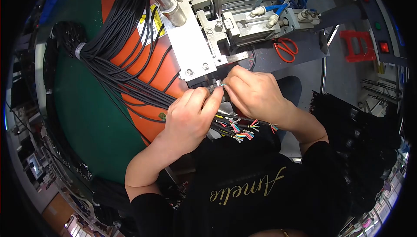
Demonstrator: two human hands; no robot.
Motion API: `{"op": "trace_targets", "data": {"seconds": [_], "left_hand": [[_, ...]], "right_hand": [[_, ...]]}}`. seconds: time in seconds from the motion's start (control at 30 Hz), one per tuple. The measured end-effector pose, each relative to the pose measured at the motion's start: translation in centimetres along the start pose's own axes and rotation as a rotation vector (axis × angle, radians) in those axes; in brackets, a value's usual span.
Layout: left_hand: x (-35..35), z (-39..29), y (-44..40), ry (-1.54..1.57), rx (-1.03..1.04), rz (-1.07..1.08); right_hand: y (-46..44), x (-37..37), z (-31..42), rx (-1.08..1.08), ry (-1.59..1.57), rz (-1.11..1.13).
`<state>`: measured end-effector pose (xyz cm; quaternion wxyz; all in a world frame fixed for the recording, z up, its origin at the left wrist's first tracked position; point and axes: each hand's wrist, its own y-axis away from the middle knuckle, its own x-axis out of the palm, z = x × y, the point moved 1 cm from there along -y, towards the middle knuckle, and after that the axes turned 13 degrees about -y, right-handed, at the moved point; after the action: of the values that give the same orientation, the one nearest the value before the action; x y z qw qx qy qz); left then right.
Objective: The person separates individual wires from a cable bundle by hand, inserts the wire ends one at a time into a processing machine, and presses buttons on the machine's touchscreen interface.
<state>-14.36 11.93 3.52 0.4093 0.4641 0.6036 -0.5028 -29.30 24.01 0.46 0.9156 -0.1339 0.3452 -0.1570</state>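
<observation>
Both hands meet at the front edge of a metal machine [191, 41]. My left hand [189, 117] is closed, its thumb and index finger pinched near a small whitish part [218, 83] at the machine's edge. Close on its right, my right hand [252, 91] has its fingers pressed together by a thin light-coloured wire end; what exactly each hand grips is too small to tell. A bundle of black cables [147, 91] runs under my left hand. Their stripped ends, with red, blue, green, yellow and white wires [243, 135], come out below the hands.
Red-handled scissors [285, 50] lie right of the machine's cylinders. An orange surface [152, 69] and a green mat [95, 106] are on the left. More black cables [356, 132] hang at the right. A red plastic stool [357, 46] and a panel with a lit red button [384, 46] stand beyond.
</observation>
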Motion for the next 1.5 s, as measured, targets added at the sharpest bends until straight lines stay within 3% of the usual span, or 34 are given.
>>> {"op": "trace_targets", "data": {"seconds": [0.17,0.37,0.57,0.7,0.9,1.2,1.4,1.5], "left_hand": [[0.1,0.1,-0.1,-0.030,0.009,0.004],[1.2,0.5,0.2,0.101,-0.138,-0.091],[1.6,0.8,-0.4,0.240,-0.116,-0.278],[1.5,1.1,-0.3,0.264,-0.098,-0.280],[0.9,1.2,-0.7,0.317,-0.060,-0.262],[1.0,1.3,-0.8,0.343,-0.076,-0.203],[0.3,0.3,0.2,0.111,-0.074,-0.017],[0.0,0.3,0.2,0.070,-0.040,-0.003]], "right_hand": [[-0.1,0.4,-0.5,0.022,-0.050,-0.039],[0.2,0.7,-1.0,-0.051,-0.203,-0.218],[0.2,0.7,-1.0,-0.041,-0.314,-0.229],[0.1,0.5,-1.2,0.174,-0.630,-0.178],[0.0,-0.3,-1.6,0.289,-0.814,-0.072],[-0.3,-1.0,-1.2,0.182,-0.571,-0.052],[-0.7,0.3,-0.3,-0.051,0.055,-0.091],[-0.5,0.0,-0.1,-0.009,0.033,-0.020]]}}
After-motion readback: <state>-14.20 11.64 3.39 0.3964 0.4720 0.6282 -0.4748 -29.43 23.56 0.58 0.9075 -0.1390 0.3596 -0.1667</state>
